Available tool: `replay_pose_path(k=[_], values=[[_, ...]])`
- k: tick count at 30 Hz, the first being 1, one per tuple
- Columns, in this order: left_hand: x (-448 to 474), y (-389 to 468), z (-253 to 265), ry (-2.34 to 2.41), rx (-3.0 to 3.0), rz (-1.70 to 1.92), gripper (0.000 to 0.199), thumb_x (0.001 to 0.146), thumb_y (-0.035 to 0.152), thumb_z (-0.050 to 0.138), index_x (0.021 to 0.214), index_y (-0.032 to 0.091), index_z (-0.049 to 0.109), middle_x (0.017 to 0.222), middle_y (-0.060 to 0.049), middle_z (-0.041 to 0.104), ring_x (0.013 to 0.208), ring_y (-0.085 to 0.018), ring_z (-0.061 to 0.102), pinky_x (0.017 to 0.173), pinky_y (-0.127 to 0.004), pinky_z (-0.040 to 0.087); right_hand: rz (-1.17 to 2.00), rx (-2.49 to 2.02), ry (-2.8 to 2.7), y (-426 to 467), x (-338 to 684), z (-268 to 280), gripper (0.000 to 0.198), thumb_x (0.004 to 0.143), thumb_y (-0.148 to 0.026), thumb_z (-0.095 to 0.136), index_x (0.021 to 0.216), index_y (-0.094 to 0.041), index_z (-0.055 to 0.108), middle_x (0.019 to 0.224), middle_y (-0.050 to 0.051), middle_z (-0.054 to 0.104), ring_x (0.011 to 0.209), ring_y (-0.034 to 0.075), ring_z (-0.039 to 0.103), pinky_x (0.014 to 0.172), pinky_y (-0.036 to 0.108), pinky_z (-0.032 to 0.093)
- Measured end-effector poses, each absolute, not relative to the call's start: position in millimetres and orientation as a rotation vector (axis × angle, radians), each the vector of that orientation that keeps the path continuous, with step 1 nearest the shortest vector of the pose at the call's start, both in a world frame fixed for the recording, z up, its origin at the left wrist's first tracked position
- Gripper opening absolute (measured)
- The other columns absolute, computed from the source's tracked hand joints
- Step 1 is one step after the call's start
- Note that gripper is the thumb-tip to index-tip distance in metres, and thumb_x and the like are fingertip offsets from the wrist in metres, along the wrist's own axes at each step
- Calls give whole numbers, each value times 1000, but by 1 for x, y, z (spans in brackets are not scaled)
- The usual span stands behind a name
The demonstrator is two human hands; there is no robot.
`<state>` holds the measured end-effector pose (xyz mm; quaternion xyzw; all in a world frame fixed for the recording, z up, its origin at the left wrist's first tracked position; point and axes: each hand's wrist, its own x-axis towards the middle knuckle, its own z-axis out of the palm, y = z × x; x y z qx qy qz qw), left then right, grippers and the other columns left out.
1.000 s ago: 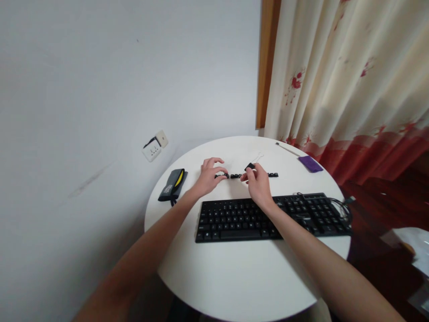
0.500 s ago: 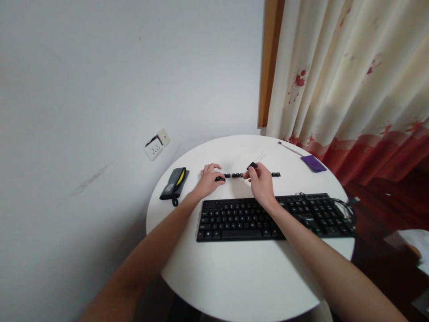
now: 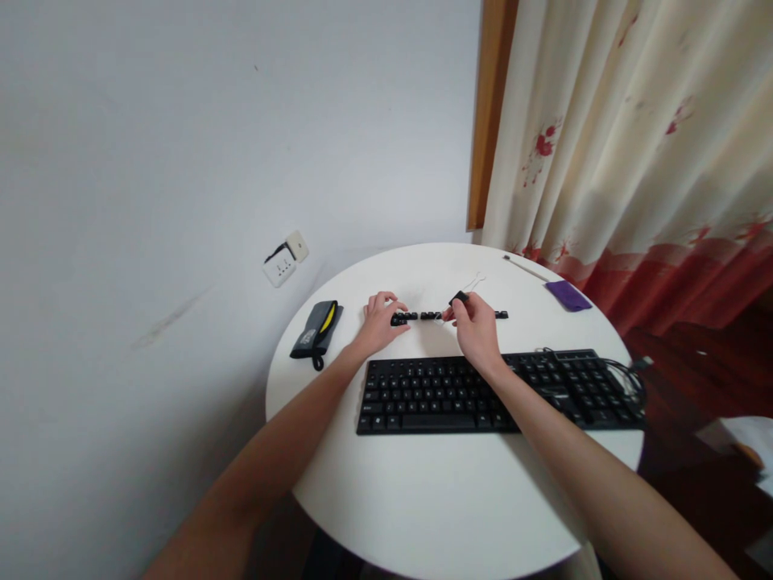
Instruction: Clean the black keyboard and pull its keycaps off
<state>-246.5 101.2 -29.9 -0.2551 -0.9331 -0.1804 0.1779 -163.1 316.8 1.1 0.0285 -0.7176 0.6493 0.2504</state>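
The keyboard [image 3: 423, 395] lies on the white bench [image 3: 459, 499]. Beyond its far edge runs a row of black keycaps [image 3: 431, 316]. The left hand [image 3: 379, 321] curves its fingers about the row's left end; whether they grip a keycap I cannot tell. Above the keyboard's far side, the right hand's [image 3: 477, 326] fingers grasp a black-handled wire tool [image 3: 459, 298]. A grey pouch [image 3: 315, 332] lies left of the keyboard.

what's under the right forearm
The black keyboard, lying on the white table, shows on both sides of the right forearm. Its stretch directly beneath is covered and cannot be seen.
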Motion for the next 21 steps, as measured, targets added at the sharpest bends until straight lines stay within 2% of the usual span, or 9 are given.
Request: replay_pose_path(k=[21], values=[[-252,92,-33,-2653,-707,-522,42,74,29,81,113,29,64,127,-6,48,122,-30,42,100,-46,37,1788,77,-1983,317,-163,2,21,88,-35,53,76,-18,59,71,5,68,68,19,63,66,31,48]])
